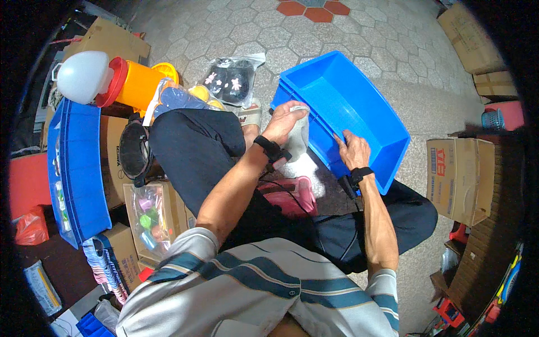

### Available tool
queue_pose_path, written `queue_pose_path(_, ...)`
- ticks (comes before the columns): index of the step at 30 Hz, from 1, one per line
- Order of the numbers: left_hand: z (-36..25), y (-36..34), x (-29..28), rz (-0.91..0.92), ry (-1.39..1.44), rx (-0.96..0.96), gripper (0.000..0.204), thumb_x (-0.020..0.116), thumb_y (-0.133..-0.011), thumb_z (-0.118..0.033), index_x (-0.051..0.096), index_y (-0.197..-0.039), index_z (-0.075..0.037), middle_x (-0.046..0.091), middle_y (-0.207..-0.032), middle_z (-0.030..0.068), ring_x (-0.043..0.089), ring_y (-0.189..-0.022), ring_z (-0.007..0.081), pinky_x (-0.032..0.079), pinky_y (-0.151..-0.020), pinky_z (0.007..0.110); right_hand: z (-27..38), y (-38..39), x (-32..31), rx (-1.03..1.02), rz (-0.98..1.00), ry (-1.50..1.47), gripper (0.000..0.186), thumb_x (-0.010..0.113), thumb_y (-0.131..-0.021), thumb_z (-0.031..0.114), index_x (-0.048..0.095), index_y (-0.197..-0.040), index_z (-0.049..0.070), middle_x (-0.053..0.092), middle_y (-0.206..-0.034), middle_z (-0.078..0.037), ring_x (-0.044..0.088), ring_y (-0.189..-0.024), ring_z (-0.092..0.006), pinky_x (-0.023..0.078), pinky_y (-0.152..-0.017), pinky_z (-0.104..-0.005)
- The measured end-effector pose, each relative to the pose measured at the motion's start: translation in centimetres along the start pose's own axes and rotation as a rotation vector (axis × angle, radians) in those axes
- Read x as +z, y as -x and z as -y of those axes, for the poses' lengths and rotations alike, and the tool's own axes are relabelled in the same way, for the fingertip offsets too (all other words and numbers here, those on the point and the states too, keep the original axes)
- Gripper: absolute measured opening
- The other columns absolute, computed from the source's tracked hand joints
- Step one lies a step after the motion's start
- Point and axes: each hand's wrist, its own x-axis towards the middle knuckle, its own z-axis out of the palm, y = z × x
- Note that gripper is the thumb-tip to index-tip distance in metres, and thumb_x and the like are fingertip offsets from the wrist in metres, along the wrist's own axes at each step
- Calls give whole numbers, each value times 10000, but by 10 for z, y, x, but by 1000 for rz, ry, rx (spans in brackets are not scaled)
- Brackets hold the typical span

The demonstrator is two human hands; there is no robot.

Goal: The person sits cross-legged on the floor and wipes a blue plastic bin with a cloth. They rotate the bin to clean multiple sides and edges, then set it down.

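A blue plastic bin (348,95), rectangular and with nothing visible inside, sits tilted in front of me to the right, near my knee. My left hand (285,122) is closed on a whitish cloth (300,137), which hangs down beside the bin's left outer wall. My right hand (355,150) grips the bin's near left rim, fingers bent over the edge. Its thumb and the underside of the grip are partly hidden.
Below my hands is a pink plastic item (292,194). At left stand a yellow-and-red container with a white dome (137,84), another blue bin (84,168) and a black bucket (135,149). Bagged dark goods (233,81) lie ahead; a cardboard box (457,180) is at right.
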Motion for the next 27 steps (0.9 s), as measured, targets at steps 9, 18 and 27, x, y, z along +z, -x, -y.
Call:
queue_pose_path(9,10,-17,-2,-278,-171,102,343,710,-951,-204,592,-1221,-27,670,-981,67,613,-858,155,504,-769,313,2,-1,1,9,-2,6,399,655,-956,389,575,-794,34,599,-681,-236,598,-696,-482,438,-605,-551)
queue_pose_path(18,0,-17,-1,-168,-38,-34,322,751,-918,-201,598,-1124,-8,658,-945,62,617,-838,155,508,-769,319,3,-1,0,34,27,12,412,648,-957,412,579,-795,39,603,-695,-237,601,-714,-479,437,-610,-550)
queue_pose_path(27,-5,-27,-2,-349,93,-52,454,749,-888,-260,608,-1198,40,672,-1126,132,617,-1060,221,472,-922,363,3,4,8,-47,-4,56,406,636,-970,377,529,-800,24,591,-699,-247,599,-698,-472,433,-597,-553)
